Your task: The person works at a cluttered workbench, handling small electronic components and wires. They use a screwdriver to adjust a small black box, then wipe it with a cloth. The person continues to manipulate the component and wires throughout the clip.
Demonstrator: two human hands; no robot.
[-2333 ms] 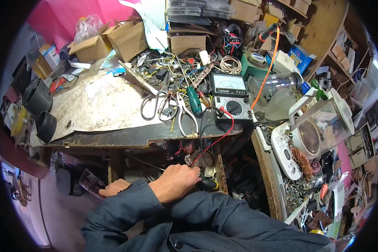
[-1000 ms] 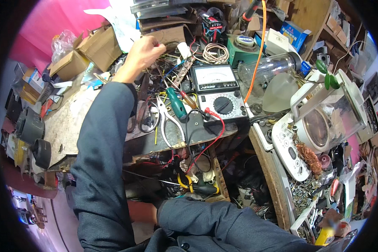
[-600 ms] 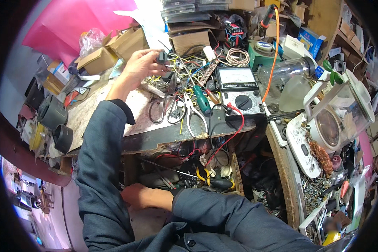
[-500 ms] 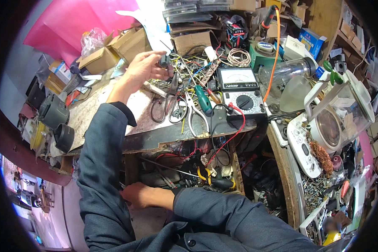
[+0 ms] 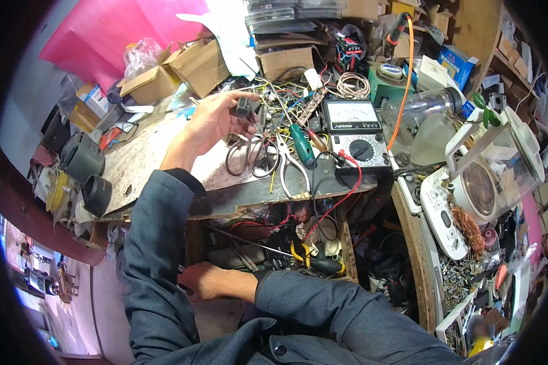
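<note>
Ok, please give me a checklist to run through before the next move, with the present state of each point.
1. Block held in the left hand: ok, it sits at the fingers.
2. Right hand free: cannot tell, its fingers are partly hidden at the left sleeve.
3. Pliers in view: ok, they lie on the bench, left of the meter.
4. Red lead kept on the bench: not ok, it hangs over the front edge.
5. Drawer shut: not ok, it stands open.
</note>
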